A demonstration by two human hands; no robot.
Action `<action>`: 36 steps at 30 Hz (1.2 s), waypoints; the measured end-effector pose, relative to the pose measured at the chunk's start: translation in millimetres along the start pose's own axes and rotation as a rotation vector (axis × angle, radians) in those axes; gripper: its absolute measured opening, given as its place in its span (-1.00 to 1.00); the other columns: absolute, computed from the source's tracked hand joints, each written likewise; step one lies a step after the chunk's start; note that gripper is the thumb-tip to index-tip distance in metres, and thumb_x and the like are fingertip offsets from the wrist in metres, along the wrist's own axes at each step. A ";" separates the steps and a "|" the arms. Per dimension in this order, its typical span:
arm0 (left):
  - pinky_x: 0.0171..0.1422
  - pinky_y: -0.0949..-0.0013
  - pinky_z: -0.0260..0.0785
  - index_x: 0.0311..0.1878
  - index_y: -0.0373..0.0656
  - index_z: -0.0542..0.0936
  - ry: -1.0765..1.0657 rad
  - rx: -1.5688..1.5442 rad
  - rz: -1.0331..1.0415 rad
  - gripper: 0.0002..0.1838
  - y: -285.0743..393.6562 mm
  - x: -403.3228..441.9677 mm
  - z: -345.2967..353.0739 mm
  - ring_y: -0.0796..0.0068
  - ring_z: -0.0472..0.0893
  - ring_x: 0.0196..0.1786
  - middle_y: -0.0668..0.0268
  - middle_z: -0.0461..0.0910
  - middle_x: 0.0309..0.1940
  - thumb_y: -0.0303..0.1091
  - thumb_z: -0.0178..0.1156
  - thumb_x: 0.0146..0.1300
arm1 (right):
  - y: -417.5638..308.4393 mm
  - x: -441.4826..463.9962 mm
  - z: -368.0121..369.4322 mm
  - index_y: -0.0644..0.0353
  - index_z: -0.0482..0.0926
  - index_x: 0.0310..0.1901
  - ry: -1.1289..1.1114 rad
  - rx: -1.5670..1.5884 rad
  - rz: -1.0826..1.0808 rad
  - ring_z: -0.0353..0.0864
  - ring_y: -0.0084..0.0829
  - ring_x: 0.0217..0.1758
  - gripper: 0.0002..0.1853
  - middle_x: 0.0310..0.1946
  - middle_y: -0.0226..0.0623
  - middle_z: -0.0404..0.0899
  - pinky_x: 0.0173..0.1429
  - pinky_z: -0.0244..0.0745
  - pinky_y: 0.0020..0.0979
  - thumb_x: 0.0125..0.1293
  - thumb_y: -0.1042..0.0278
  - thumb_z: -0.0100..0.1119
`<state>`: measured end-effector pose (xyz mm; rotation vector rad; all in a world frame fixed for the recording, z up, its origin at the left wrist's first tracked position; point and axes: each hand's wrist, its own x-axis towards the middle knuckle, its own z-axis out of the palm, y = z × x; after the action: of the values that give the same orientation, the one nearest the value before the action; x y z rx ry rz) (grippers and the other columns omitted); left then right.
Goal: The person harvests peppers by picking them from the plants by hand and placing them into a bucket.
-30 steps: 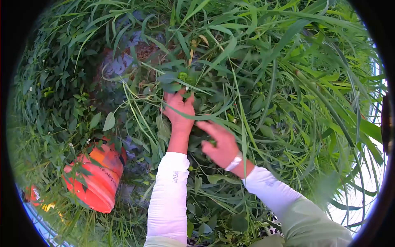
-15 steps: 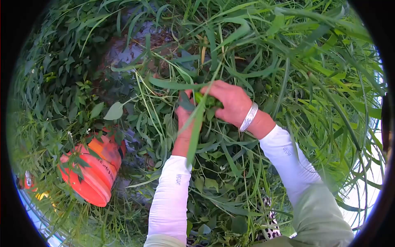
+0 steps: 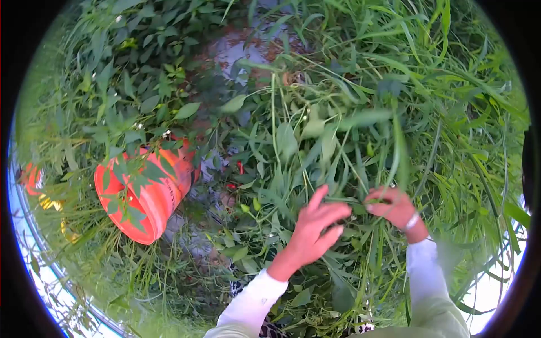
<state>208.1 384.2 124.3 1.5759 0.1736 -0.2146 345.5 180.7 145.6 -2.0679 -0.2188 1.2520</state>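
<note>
My left hand (image 3: 315,234) is over the leafy green plants (image 3: 287,141), its fingers spread and nothing visible in them. To its right, my right hand (image 3: 394,209) has its thumb and fingers curled together at the stems; what they hold, if anything, I cannot make out. A silvery bracelet (image 3: 414,220) circles the right wrist. Small pale green peppers (image 3: 256,204) hang among the leaves left of my left hand. A few red bits (image 3: 240,167) show farther up.
On the left an orange-red bucket (image 3: 166,197) lies tilted, with leaves across its mouth. Long grass (image 3: 468,124) crowds the right side. Greyish ground sheeting (image 3: 242,53) shows between the rows. Another red object (image 3: 32,179) sits at the far left edge.
My hands have parted, and the left has opened. The bright green bunch between them is out of sight. The view has shifted, so the hands appear lower and farther right.
</note>
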 end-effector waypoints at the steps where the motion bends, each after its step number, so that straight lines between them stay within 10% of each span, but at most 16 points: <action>1: 0.38 0.02 0.04 -0.01 -0.21 0.55 0.023 -0.277 -0.054 -0.62 1.4 -22.3 -5.0 -0.01 0.23 0.34 0.11 0.55 -0.02 -0.23 0.14 0.12 | -17.7 -13.0 -4.2 0.29 0.62 -0.30 0.043 0.197 0.123 0.52 -0.49 -0.54 -0.71 -0.24 -0.14 0.60 -0.46 0.43 -0.50 0.05 0.22 0.23; 6: 0.30 -0.09 0.20 -0.17 -0.17 0.60 0.381 -1.564 -0.147 -0.68 -45.8 -124.0 -38.1 -0.06 0.23 0.33 0.16 0.57 -0.03 -0.13 0.03 0.27 | -80.9 -64.0 -47.2 0.32 0.49 -0.11 0.311 0.657 -0.153 0.32 -0.69 -0.79 -0.59 0.13 0.13 0.37 -0.75 0.18 -0.66 0.06 0.20 0.19; 9: 0.10 -0.03 0.35 -0.18 -0.11 0.56 0.678 -1.694 -0.395 -0.71 -95.9 -149.2 -38.5 0.11 0.45 0.16 0.28 0.63 -0.28 -0.10 0.02 0.29 | -91.2 -97.9 -47.2 0.37 0.44 -0.03 0.057 1.329 -0.301 0.58 -0.18 -0.22 -0.55 0.26 0.28 0.12 -0.22 0.57 -0.33 0.10 0.29 0.27; 11: -0.05 0.12 0.41 -0.17 -0.09 0.55 0.762 -1.624 -0.583 -0.73 -103.7 -137.1 -35.2 0.25 0.56 0.00 0.31 0.63 -0.34 -0.11 0.05 0.28 | -170.7 -13.1 7.3 0.38 0.44 0.04 -1.011 0.790 -0.591 0.36 0.11 0.17 -0.54 0.22 0.30 0.17 0.15 0.40 -0.11 0.12 0.34 0.26; 13: -0.13 0.21 0.44 -0.12 -0.08 0.53 0.747 -1.572 -0.617 -0.74 -103.4 -121.3 -32.4 0.30 0.60 -0.10 0.29 0.64 -0.36 -0.13 0.06 0.28 | -231.5 -0.5 96.6 0.37 0.38 0.12 -1.018 0.798 -0.323 0.35 -0.13 0.25 -0.46 0.17 0.01 0.36 0.25 0.32 -0.25 0.13 0.31 0.26; 16: -0.16 0.25 0.43 -0.11 -0.08 0.53 0.723 -1.647 -0.565 -0.74 -106.2 -118.2 -34.6 0.32 0.60 -0.11 0.32 0.64 -0.37 -0.13 0.03 0.30 | -267.8 14.1 247.2 0.28 0.42 0.02 -0.920 0.737 -0.084 0.51 -0.49 -0.16 -0.62 -0.13 -0.25 0.51 -0.02 0.42 -0.44 0.20 0.30 0.13; 17: -0.16 0.25 0.43 -0.11 -0.08 0.53 0.716 -1.660 -0.564 -0.74 -106.3 -117.4 -38.3 0.32 0.60 -0.11 0.32 0.64 -0.37 -0.13 0.03 0.30 | -289.1 30.5 283.4 0.36 0.30 0.16 -1.054 0.571 0.099 0.43 -0.56 0.03 -0.53 -0.06 -0.28 0.46 0.15 0.32 -0.54 0.26 0.34 0.09; 23: -0.04 0.19 0.39 -0.06 0.04 0.51 0.651 -1.693 -0.589 -0.71 -107.8 -119.4 -71.3 0.40 0.57 -0.01 0.39 0.64 -0.34 -0.04 -0.04 0.32 | -327.8 74.9 425.6 0.38 0.27 0.08 -0.122 0.148 -0.532 0.40 -0.03 0.06 -0.48 0.00 0.08 0.31 0.15 0.28 -0.16 0.12 0.27 0.11; 25: 0.00 0.17 0.42 0.02 0.01 0.47 0.592 -1.760 -0.640 -0.68 -124.5 -125.0 -75.2 0.36 0.57 -0.01 0.32 0.63 -0.27 -0.07 -0.01 0.31 | -317.5 108.2 378.6 0.35 0.32 -0.13 -0.715 0.028 -0.498 0.46 -0.22 -0.15 -0.66 -0.26 -0.08 0.40 -0.06 0.37 -0.28 0.07 0.37 0.07; 26: 0.02 0.16 0.44 0.08 -0.05 0.43 0.628 -1.758 -0.314 -0.64 -76.9 -112.4 -90.9 0.28 0.56 0.02 0.26 0.61 -0.19 -0.10 0.02 0.29 | -312.0 125.7 346.8 0.29 0.33 -0.21 -0.916 -0.114 -0.426 0.42 -0.34 -0.29 -0.76 -0.38 -0.20 0.39 -0.17 0.36 -0.38 0.09 0.38 0.02; 27: -0.02 0.17 0.45 0.07 -0.08 0.43 0.667 -1.738 -0.399 -0.63 -86.3 -111.3 -88.0 0.25 0.56 0.02 0.26 0.61 -0.18 -0.11 0.02 0.29 | -246.7 143.2 365.3 0.18 0.51 -0.33 -0.515 0.128 -0.645 0.53 -0.22 -0.44 -0.81 -0.48 -0.18 0.53 -0.31 0.41 -0.22 0.14 0.24 0.02; 29: -0.11 0.25 0.45 0.04 -0.09 0.46 0.661 -1.749 -0.503 -0.65 -100.5 -117.5 -84.9 0.22 0.57 0.00 0.26 0.62 -0.19 -0.11 0.03 0.29 | -199.4 201.2 274.7 0.09 0.58 -0.29 -0.471 0.195 -0.769 0.53 -0.33 -0.44 -0.80 -0.41 -0.24 0.59 -0.29 0.46 -0.33 0.15 0.20 0.08; 30: -0.17 0.31 0.44 0.01 -0.09 0.48 0.684 -1.748 -0.493 -0.66 -98.2 -116.2 -83.3 0.23 0.58 -0.03 0.28 0.62 -0.22 -0.10 0.02 0.29 | -201.1 239.2 239.4 0.11 0.63 -0.39 -0.514 -0.367 -0.379 0.58 -0.26 -0.41 -0.82 -0.46 -0.18 0.61 -0.24 0.48 -0.29 0.08 0.23 0.11; 31: -0.16 0.32 0.43 -0.01 -0.09 0.48 0.689 -1.698 -0.545 -0.65 -95.2 -114.0 -83.8 0.24 0.58 -0.04 0.29 0.62 -0.23 -0.08 0.03 0.28 | -196.4 257.8 222.2 0.10 0.66 -0.47 -0.067 -0.553 -0.429 0.60 -0.16 -0.37 -0.84 -0.48 -0.14 0.62 -0.17 0.50 -0.22 0.02 0.26 0.12; 33: -0.15 0.32 0.43 -0.02 -0.09 0.49 0.692 -1.635 -0.599 -0.65 -93.9 -111.0 -81.5 0.24 0.58 -0.04 0.30 0.62 -0.23 -0.07 0.03 0.27 | -197.2 308.1 200.3 0.19 0.61 -0.25 0.406 -0.605 -0.455 0.57 -0.06 -0.16 -0.72 -0.30 -0.06 0.61 0.00 0.45 -0.20 0.03 0.23 0.12; 36: -0.14 0.32 0.42 -0.03 -0.09 0.50 0.754 -1.613 -0.578 -0.65 -96.4 -115.1 -74.5 0.25 0.59 -0.05 0.30 0.63 -0.25 -0.07 0.04 0.26 | -162.7 377.2 182.5 0.29 0.52 -0.06 0.449 -0.741 -0.404 0.55 -0.01 -0.10 -0.53 -0.20 0.07 0.57 0.07 0.41 -0.18 0.09 0.08 0.13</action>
<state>75.0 463.1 59.7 -0.1106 1.0823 0.1108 422.6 566.5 -71.7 -2.6647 -0.9463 0.4587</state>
